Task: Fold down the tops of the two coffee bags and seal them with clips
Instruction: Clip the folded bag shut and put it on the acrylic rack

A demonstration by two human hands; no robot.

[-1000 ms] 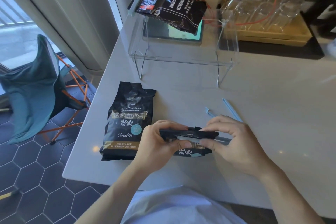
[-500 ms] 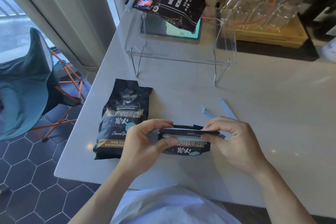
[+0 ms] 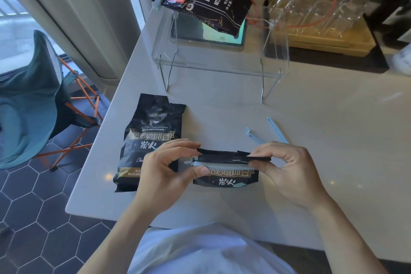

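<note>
A black coffee bag [image 3: 226, 176] stands at the table's near edge with its top folded down. A pale blue clip [image 3: 222, 164] lies along the fold. My left hand [image 3: 166, 171] pinches the fold and the clip's left end between thumb and fingers. My right hand [image 3: 287, 169] pinches the right end of the fold. A second black coffee bag [image 3: 151, 131] lies flat to the left, its top unfolded, partly behind my left hand. Another pale blue clip [image 3: 277, 130] lies spread apart on the table behind my right hand.
A clear acrylic stand [image 3: 213, 66] at the back carries two more dark bags [image 3: 213, 2], one held by a clip. A yellow tray of glasses [image 3: 322, 18] sits back right. A teal folding chair [image 3: 29, 100] stands off the table's left edge.
The pale clip now shows along the front of the fold, under my left thumb. Both hands keep their pinch on the bag's top. The camera has shifted slightly.
</note>
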